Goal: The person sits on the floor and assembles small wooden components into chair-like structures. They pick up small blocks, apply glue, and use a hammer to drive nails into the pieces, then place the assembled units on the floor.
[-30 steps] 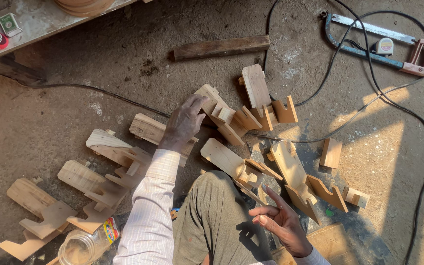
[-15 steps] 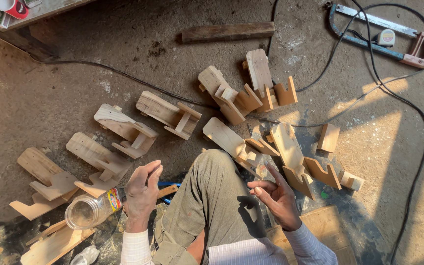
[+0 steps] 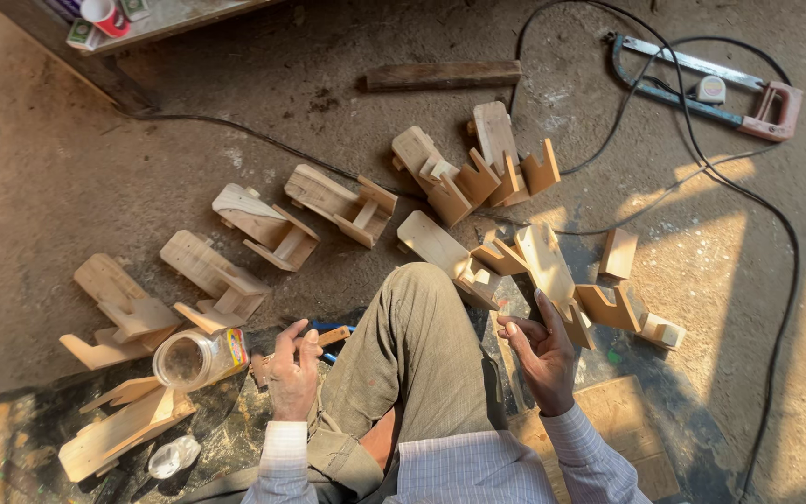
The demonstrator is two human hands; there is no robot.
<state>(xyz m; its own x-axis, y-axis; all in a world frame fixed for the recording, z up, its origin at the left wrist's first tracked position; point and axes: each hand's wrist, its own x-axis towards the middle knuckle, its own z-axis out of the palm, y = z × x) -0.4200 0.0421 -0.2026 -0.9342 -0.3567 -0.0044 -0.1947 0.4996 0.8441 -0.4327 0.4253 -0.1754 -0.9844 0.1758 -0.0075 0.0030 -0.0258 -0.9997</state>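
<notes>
The person is sitting on a dusty concrete floor, knee drawn up between the two hands, with pale wooden pieces lying fanned around from nine o'clock to three o'clock.

The left hand is closing its fingers around a small wooden stick whose long axis is running from eight o'clock to two o'clock, its far end lying over a blue tool that is mostly hidden behind the knee. The open glass jar is sitting just beside this hand at nine o'clock, mouth turned toward the camera — the left hand is much the nearer one to it.

The right hand is lying palm up, fingers loosely curled and holding nothing that I can make out. Its fingertips are touching or nearly touching a long notched wooden piece at twelve o'clock, which is running from eleven o'clock to five o'clock.

Farther out, a hacksaw is lying at one o'clock, a dark plank at twelve, and a black cable is looping along the right side — sunlight is streaking that edge.
</notes>
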